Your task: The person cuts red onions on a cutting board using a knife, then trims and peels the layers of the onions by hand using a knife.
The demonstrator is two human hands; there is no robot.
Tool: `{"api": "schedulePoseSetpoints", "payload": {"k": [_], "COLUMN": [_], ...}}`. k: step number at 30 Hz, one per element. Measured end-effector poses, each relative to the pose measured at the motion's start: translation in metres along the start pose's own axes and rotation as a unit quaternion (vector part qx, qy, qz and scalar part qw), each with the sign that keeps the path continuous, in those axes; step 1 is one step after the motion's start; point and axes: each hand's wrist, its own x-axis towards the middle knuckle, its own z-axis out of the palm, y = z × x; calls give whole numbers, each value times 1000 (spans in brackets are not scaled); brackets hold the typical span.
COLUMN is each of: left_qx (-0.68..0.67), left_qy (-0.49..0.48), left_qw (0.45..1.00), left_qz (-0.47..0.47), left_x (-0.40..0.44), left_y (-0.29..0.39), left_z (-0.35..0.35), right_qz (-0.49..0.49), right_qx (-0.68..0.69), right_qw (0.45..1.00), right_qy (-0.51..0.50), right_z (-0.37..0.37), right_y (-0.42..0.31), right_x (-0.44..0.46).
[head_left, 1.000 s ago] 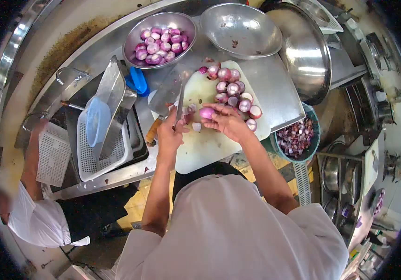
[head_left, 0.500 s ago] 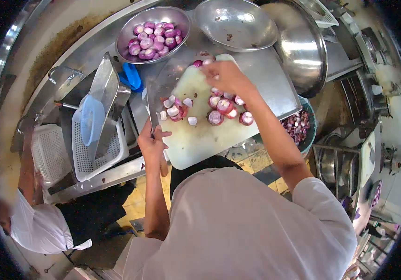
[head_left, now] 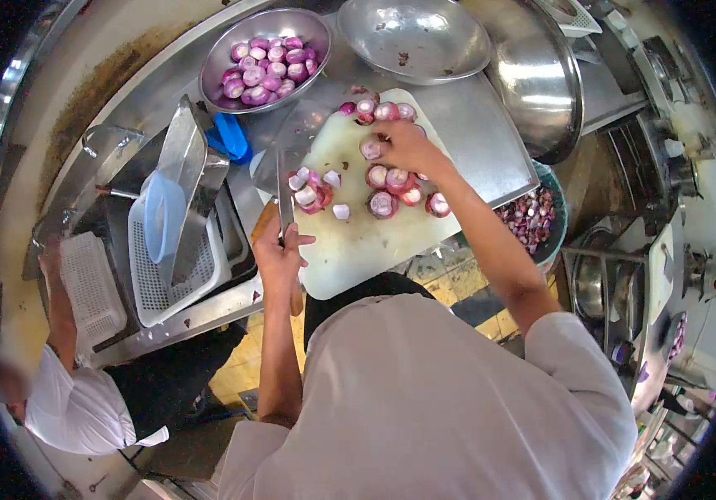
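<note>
My left hand (head_left: 278, 257) is closed around a knife (head_left: 285, 187), its blade pointing away from me over the left edge of the white cutting board (head_left: 350, 258). Near the blade lies a cluster of onion ends and skins (head_left: 313, 193), with small white cut ends (head_left: 340, 212) beside it. My right hand (head_left: 413, 150) reaches over the middle of the board, its fingers closed on a red onion (head_left: 371, 148). Trimmed red onions (head_left: 383, 203) sit below that hand, and several more (head_left: 386, 112) line the far edge of the board.
A steel bowl of peeled red onions (head_left: 230, 93) stands at the back left, beside another steel bowl (head_left: 412, 37). A tub of onion peelings (head_left: 533, 221) is at the right. White baskets (head_left: 145, 287) stand left, where another person (head_left: 75, 400) works.
My right hand has drawn back slightly from the far edge of the board and now has an onion in its fingers. The onions at the far edge show more fully.
</note>
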Motion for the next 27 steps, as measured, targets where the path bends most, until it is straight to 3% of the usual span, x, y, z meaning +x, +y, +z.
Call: {"api": "schedulePoseSetpoints", "payload": {"k": [1,2,3,4,6,9,13,16,20,25,27], "left_qx": [3,6,6,6,7,15,52,125,167,156,151], "left_qy": [4,6,6,-22,-57,-110,-156,-206,-209,-205,-213], "left_qw": [1000,1000,1000,999,997,992,986,970,963,966,965], "left_qz": [-6,-12,-12,-36,-59,-55,-39,-27,22,-4,-10], "left_x": [-1,-2,-2,0,1,-5,-12,-16,-17,-9,-6], "left_y": [2,3,-1,-8,-8,11,56,86,75,79,71], "left_z": [0,1,1,1,6,18,40,51,62,76,81], "right_qz": [-1,72,138,139,60,71,58,87,103,132,145], "right_qx": [-1,345,647,647,788,797,772,782,771,690,700], "right_qw": [1000,936,750,749,612,600,633,617,627,707,693], "right_qy": [-3,13,29,31,-15,8,21,23,43,82,93], "right_z": [-4,-4,-4,1,14,35,33,38,32,36,40], "right_y": [-1,-4,-6,-2,9,13,-2,2,-5,-11,-10], "right_x": [-7,-19,-28,-33,-43,-55,-65,-66,-70,-79,-79]}}
